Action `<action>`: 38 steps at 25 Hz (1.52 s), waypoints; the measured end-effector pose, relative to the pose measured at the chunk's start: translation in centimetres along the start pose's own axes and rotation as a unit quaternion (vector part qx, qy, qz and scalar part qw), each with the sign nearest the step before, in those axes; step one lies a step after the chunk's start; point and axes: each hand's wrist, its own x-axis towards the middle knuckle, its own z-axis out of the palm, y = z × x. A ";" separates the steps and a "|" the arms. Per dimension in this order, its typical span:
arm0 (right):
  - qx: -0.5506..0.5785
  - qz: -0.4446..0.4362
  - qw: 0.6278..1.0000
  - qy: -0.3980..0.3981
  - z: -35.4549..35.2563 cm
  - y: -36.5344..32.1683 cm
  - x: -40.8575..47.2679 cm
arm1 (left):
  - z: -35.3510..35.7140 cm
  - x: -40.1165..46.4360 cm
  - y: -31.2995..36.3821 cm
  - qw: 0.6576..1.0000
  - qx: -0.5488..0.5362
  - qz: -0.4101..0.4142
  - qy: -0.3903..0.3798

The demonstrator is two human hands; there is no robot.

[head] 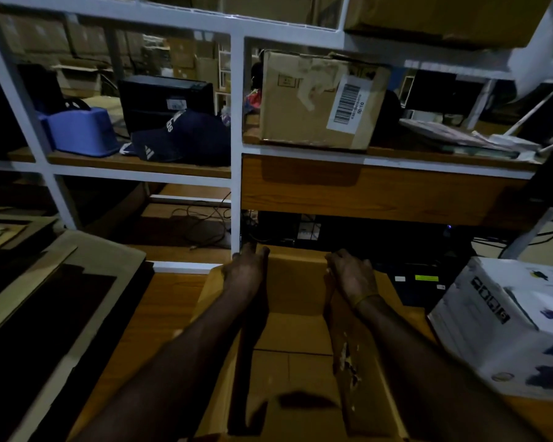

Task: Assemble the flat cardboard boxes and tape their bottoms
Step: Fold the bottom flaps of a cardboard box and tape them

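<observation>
Room: dim storeroom seen from your head camera; white metal shelving (236, 122) with wooden boards fills the upper half, and a wooden worktop (160, 301) lies below it.
Task box: open brown cardboard box (296, 327) at 6 o'clock on the worktop, corrugated, matte, rectangular; its side flaps stand up and the inner floor shows a folded seam. The right wall is torn, with pale ragged paper showing.
Left hand (246, 269): your forearm runs in from 7 o'clock; the fingers curl over the far left top edge of the box and grip it.
Right hand (351, 275): your forearm comes in from 5 o'clock, a thin yellow band at the wrist; the fingers bend down over the far right flap edge and hold it.
Flat stock: stacked flat cardboard sheets (55, 282) at 9 o'clock, pale edges, dark faces.
Right side: white printed carton (508, 320) at 3 o'clock, glossy, sitting near the box.
Shelf, 11 o'clock: blue plastic tub (83, 132), rounded; dark cap (186, 138) with white stripes just beside it.
Shelf, 1 o'clock: worn cardboard carton (320, 100) with a barcode label.
</observation>
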 end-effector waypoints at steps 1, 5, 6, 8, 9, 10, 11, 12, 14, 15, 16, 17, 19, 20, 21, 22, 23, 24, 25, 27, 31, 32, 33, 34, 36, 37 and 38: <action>-0.001 0.004 1.000 -0.001 -0.1 -0.1 0.1 | 0.0 0.0 0.0 1.000 0.000 -0.003 0.007; -0.024 0.010 1.000 -0.004 -0.1 -0.4 -0.2 | 0.3 0.0 -0.1 0.998 0.056 -0.016 0.029; -0.030 0.011 0.999 -0.008 -0.1 -0.4 -0.4 | 0.5 0.0 -0.1 0.997 0.072 -0.015 0.031; -0.042 0.009 0.999 -0.017 -0.2 -0.6 -0.9 | 0.8 -0.1 -0.3 0.995 0.094 -0.015 0.027; -0.039 0.010 0.999 -0.016 -0.3 -0.6 -1.3 | 0.8 -0.3 -0.3 0.995 0.097 -0.012 0.026; -0.025 0.016 1.000 -0.009 -0.3 -0.6 -1.6 | 0.6 -0.4 -0.3 0.995 0.095 -0.009 0.028; 0.000 0.027 1.000 0.002 -0.4 -0.6 -1.9 | 0.5 -0.5 -0.3 0.996 0.088 -0.006 0.026; 0.032 0.042 0.999 0.008 -0.6 -0.5 -2.4 | 0.3 -0.8 -0.3 0.997 0.076 -0.004 0.023; 0.102 0.078 0.991 -0.020 -0.9 -0.2 -3.7 | 0.0 -1.4 -0.5 0.999 0.046 0.006 0.003; 0.126 0.090 0.987 -0.053 -1.0 0.0 -4.5 | 0.0 -1.6 -0.7 1.000 0.027 0.010 -0.012; 0.138 0.095 0.982 -0.083 -1.1 0.1 -5.4 | 0.1 -2.0 -0.9 0.999 0.014 0.012 -0.030; 0.139 0.095 0.980 -0.103 -1.3 0.2 -6.3 | 0.1 -2.3 -1.1 0.999 0.012 0.011 -0.046; 0.129 0.084 0.980 -0.125 -1.7 0.1 -8.3 | 0.5 -3.4 -1.3 0.997 0.030 0.006 -0.069; 0.121 0.078 0.981 -0.128 -2.0 0.0 -9.5 | 0.7 -4.2 -1.5 0.996 0.035 -0.001 -0.078; 0.116 0.076 0.982 -0.124 -2.3 -0.3 -10.7 | 0.9 -5.0 -1.7 0.996 0.034 -0.012 -0.086; 0.118 0.078 0.983 -0.118 -2.5 -0.6 -12.0 | 1.0 -6.1 -1.8 0.995 0.026 -0.030 -0.094; 0.125 0.081 0.982 -0.114 -2.7 -0.8 -13.2 | 0.9 -7.2 -1.9 0.994 0.013 -0.051 -0.100; 0.135 0.085 0.980 -0.116 -2.9 -1.0 -14.6 | 0.8 -8.6 -1.8 0.992 -0.002 -0.070 -0.106; 0.148 0.087 0.978 -0.122 -3.1 -1.1 -15.9 | 0.6 -10.0 -1.6 0.990 -0.015 -0.084 -0.112; 0.179 0.089 0.970 -0.140 -3.4 -1.2 -18.4 | 0.3 -12.9 -1.3 0.987 -0.028 -0.101 -0.124; 0.205 0.074 0.961 -0.173 -4.4 -1.1 -22.8 | -0.5 -18.4 -0.4 0.978 -0.071 -0.126 -0.151; 0.211 0.070 0.956 -0.190 -4.7 -1.1 -23.9 | -0.8 -19.7 -0.4 0.973 -0.091 -0.133 -0.167; 0.223 0.067 0.950 -0.209 -5.1 -1.0 -24.9 | -1.2 -20.8 -0.4 0.965 -0.118 -0.140 -0.189; 0.243 0.063 0.941 -0.227 -5.6 -0.8 -25.9 | -1.8 -22.0 -0.3 0.954 -0.148 -0.148 -0.213; 0.290 0.055 0.919 -0.262 -6.6 -0.1 -27.6 | -3.4 -24.2 0.1 0.933 -0.207 -0.156 -0.249; 0.309 0.052 0.908 -0.280 -7.2 0.2 -28.3 | -4.5 -25.2 0.6 0.924 -0.229 -0.156 -0.262; 0.321 0.050 0.898 -0.298 -7.9 0.5 -29.0 | -5.7 -26.2 1.0 0.917 -0.245 -0.155 -0.273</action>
